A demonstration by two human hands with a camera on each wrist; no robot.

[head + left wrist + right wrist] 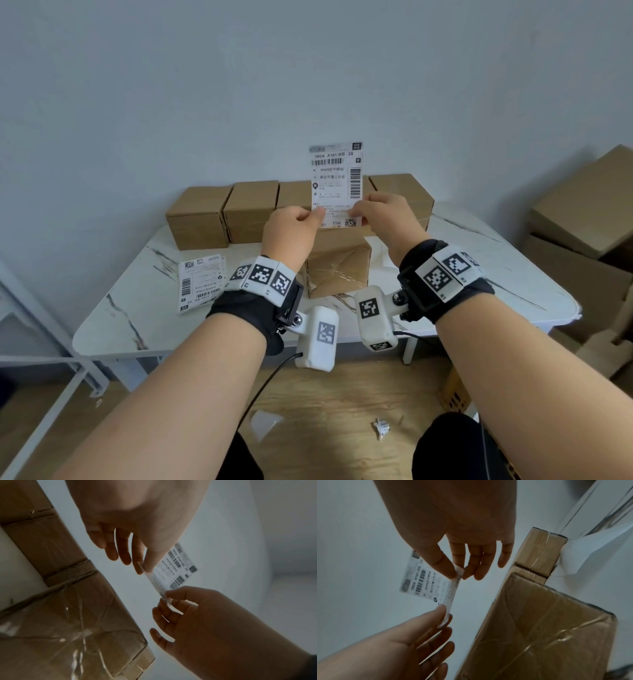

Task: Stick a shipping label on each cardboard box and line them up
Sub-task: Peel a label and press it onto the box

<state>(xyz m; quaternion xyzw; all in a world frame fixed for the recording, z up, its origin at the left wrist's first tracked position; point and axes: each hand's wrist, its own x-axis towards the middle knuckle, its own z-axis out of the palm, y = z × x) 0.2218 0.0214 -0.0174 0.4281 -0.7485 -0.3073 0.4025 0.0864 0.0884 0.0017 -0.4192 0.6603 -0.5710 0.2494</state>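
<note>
A white shipping label (337,178) (175,568) (426,584) with barcodes stands upright in the air, held by its lower edge. My left hand (317,215) (145,568) (444,615) pinches its lower left corner. My right hand (358,207) (167,596) (458,573) pinches the lower right corner, where a small white bit curls between thumb and finger. Directly below sits a tape-wrapped cardboard box (337,270) (68,615) (539,628). A row of plain cardboard boxes (251,209) lines the wall behind it.
A stack of more labels (200,281) lies on the marble table (137,318) at the left. White paper (380,253) lies right of the taped box. Large cardboard cartons (582,212) stand at the right. Paper scraps (382,428) litter the wooden floor.
</note>
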